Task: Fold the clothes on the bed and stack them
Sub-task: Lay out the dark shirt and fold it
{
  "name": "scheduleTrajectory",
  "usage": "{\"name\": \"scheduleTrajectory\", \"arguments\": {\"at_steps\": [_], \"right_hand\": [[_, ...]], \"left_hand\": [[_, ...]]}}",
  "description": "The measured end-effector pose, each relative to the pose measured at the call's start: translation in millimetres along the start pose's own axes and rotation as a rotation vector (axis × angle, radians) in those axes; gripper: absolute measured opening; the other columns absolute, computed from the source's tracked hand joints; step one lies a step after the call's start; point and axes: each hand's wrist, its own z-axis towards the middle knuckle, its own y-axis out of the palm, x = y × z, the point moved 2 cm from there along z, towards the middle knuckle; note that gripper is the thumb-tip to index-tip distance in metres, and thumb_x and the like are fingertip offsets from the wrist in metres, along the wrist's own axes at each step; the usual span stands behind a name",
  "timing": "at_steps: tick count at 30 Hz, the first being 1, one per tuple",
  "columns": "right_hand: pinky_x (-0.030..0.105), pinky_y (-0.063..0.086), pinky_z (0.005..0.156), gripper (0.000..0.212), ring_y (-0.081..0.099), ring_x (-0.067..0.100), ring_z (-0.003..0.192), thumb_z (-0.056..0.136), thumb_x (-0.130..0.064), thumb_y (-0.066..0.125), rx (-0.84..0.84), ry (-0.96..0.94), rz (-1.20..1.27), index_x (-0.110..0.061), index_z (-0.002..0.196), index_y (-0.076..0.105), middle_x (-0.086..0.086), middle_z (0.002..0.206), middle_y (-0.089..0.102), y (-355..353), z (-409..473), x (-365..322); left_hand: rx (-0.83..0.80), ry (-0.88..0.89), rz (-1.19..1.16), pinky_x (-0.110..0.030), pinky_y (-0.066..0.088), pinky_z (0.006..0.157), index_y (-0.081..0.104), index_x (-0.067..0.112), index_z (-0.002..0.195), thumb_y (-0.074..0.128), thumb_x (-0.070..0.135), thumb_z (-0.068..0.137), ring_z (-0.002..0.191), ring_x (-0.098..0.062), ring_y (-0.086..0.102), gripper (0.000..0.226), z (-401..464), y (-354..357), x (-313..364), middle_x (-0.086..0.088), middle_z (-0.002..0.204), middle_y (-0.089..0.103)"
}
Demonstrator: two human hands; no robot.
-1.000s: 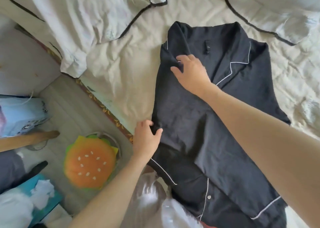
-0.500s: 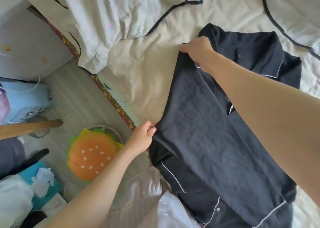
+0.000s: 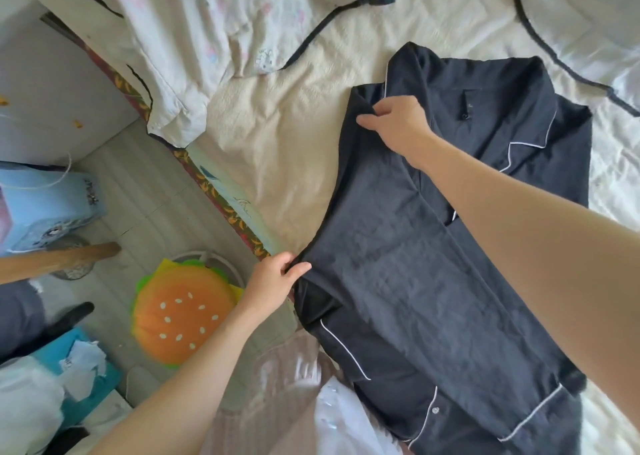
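Cream quilted bedding (image 3: 304,163) fills the upper and right part of the view, with a grey floor (image 3: 152,212) running along its edge from 9 o'clock down to 7 o'clock. At 3 o'clock on the bed lies the dark navy pyjama shirt (image 3: 433,281) with white piping, collar toward 12 o'clock and hem toward 5 o'clock, its left side folded over the front. A pale garment with dark trim (image 3: 214,39) is crumpled at 11 o'clock. On the floor at 7 o'clock sits a burger-shaped cushion (image 3: 183,319). From 4 o'clock the right forearm reaches across the shirt, and the right hand (image 3: 398,125) pinches the folded edge near the shoulder. From 6 o'clock the left arm extends upward, and the left hand (image 3: 273,281) pinches the same folded edge lower down, at the bed's edge.
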Motion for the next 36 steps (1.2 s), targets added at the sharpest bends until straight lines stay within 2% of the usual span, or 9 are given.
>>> {"name": "scheduleTrajectory", "arguments": {"at_steps": [5, 8, 12, 16, 20, 25, 30, 34, 36], "right_hand": [[0.022, 0.035, 0.078, 0.032, 0.050, 0.015, 0.095, 0.094, -0.033, 0.055, 0.100, -0.142, -0.180, -0.012, 0.118, 0.057, 0.002, 0.107, 0.056, 3, -25, 11], [0.035, 0.038, 0.095, 0.038, 0.048, 0.025, 0.114, 0.095, -0.029, 0.054, 0.135, -0.238, -0.270, -0.012, 0.128, 0.052, 0.008, 0.125, 0.053, 0, -62, 40], [0.040, 0.033, 0.105, 0.046, 0.041, 0.027, 0.128, 0.094, -0.026, 0.056, 0.147, -0.321, -0.355, -0.010, 0.137, 0.048, 0.007, 0.140, 0.047, 4, -126, 88], [0.039, 0.022, 0.114, 0.050, 0.027, 0.024, 0.141, 0.096, -0.030, 0.053, 0.051, -0.335, -0.485, -0.014, 0.142, 0.042, 0.006, 0.151, 0.035, 18, -185, 145], [0.042, 0.008, 0.117, 0.055, 0.011, 0.020, 0.147, 0.098, -0.038, 0.046, -0.034, -0.343, -0.613, -0.021, 0.148, 0.030, 0.002, 0.158, 0.019, 32, -233, 207], [0.048, 0.008, 0.116, 0.061, 0.006, 0.022, 0.147, 0.097, -0.040, 0.046, -0.025, -0.277, -0.695, -0.024, 0.150, 0.023, 0.002, 0.160, 0.010, 37, -286, 278], [0.052, 0.014, 0.115, 0.063, 0.020, 0.029, 0.145, 0.093, -0.032, 0.057, 0.069, -0.287, -0.672, -0.017, 0.148, 0.031, 0.009, 0.156, 0.023, 36, -314, 313], [0.054, 0.015, 0.114, 0.062, 0.023, 0.031, 0.143, 0.091, -0.029, 0.060, 0.123, -0.315, -0.685, -0.014, 0.146, 0.036, 0.012, 0.154, 0.028, 41, -322, 325], [0.055, 0.018, 0.112, 0.061, 0.026, 0.033, 0.142, 0.089, -0.027, 0.062, 0.136, -0.324, -0.694, -0.013, 0.144, 0.039, 0.013, 0.152, 0.031, 42, -328, 332]], "left_hand": [[-0.052, -0.106, -0.158, -0.023, 0.049, 0.081, 0.058, 0.018, 0.109, 0.061, 0.035, 0.090, 0.097, -0.011, 0.061, 0.026, 0, 3, -6, 0.003, 0.104, 0.066], [-0.071, -0.137, -0.225, -0.013, 0.046, 0.075, 0.053, 0.023, 0.113, 0.066, 0.031, 0.087, 0.098, -0.005, 0.061, 0.030, -8, 8, -8, 0.007, 0.105, 0.065], [-0.049, -0.146, -0.198, -0.016, 0.045, 0.075, 0.055, 0.020, 0.113, 0.060, 0.022, 0.092, 0.099, -0.008, 0.060, 0.022, -21, 27, -19, 0.004, 0.107, 0.064], [0.128, -0.173, -0.109, -0.030, 0.039, 0.079, 0.056, 0.007, 0.104, 0.046, 0.024, 0.100, 0.098, -0.023, 0.055, 0.020, -39, 49, -34, -0.007, 0.105, 0.061], [0.378, -0.098, -0.003, -0.030, 0.032, 0.075, 0.050, 0.008, 0.104, 0.037, 0.021, 0.102, 0.091, -0.023, 0.046, 0.019, -55, 57, -35, -0.009, 0.099, 0.051], [0.511, -0.021, -0.007, -0.032, 0.036, 0.079, 0.051, 0.006, 0.116, 0.034, 0.028, 0.103, 0.093, -0.022, 0.046, 0.031, -66, 62, -32, -0.006, 0.104, 0.050], [0.297, -0.165, -0.270, -0.046, 0.051, 0.089, 0.052, 0.014, 0.111, 0.050, 0.037, 0.096, 0.097, -0.025, 0.058, 0.028, -80, 93, -51, -0.011, 0.111, 0.060], [0.160, -0.148, -0.163, -0.029, 0.044, 0.076, 0.060, 0.011, 0.110, 0.055, 0.025, 0.096, 0.091, -0.019, 0.055, 0.021, -100, 116, -79, -0.007, 0.103, 0.063], [0.096, -0.129, -0.210, -0.024, 0.044, 0.080, 0.061, 0.009, 0.115, 0.059, 0.020, 0.093, 0.097, -0.014, 0.059, 0.024, -112, 125, -92, -0.001, 0.107, 0.066]]}}
